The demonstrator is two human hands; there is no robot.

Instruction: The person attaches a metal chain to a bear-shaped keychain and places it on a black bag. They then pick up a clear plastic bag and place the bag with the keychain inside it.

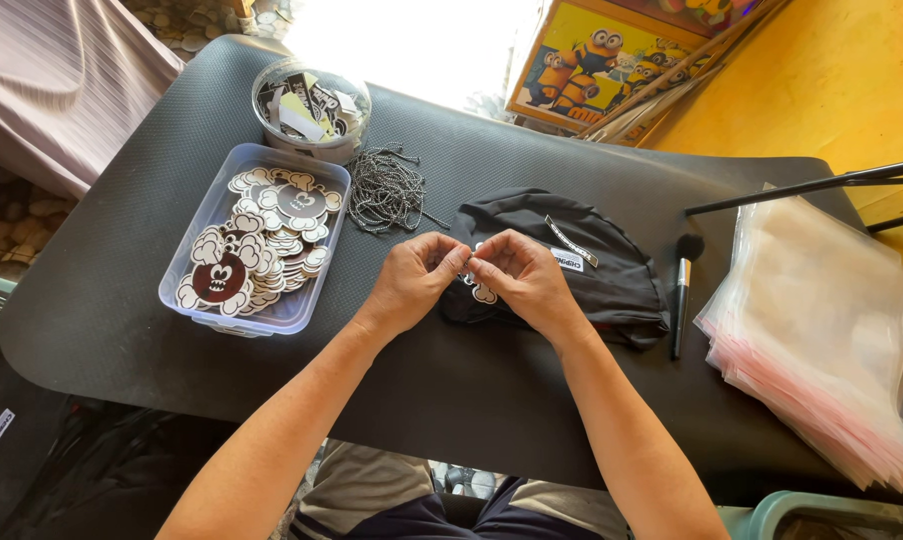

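Observation:
My left hand (417, 278) and my right hand (527, 276) meet fingertip to fingertip over a folded black garment (592, 268) on the dark table (122, 300). Between the fingers I pinch a small white-edged cartoon tag (484, 293); its lower part shows below my right thumb. Whether a chain is threaded through it is hidden by my fingers. A pile of thin ball chains (385, 190) lies just beyond my left hand.
A clear rectangular tub (207, 215) of cartoon-shaped tags sits at the left. A round clear container (312, 105) of cards stands behind it. A black brush (682, 290) lies right of the garment, and a stack of clear bags (822, 330) fills the right edge.

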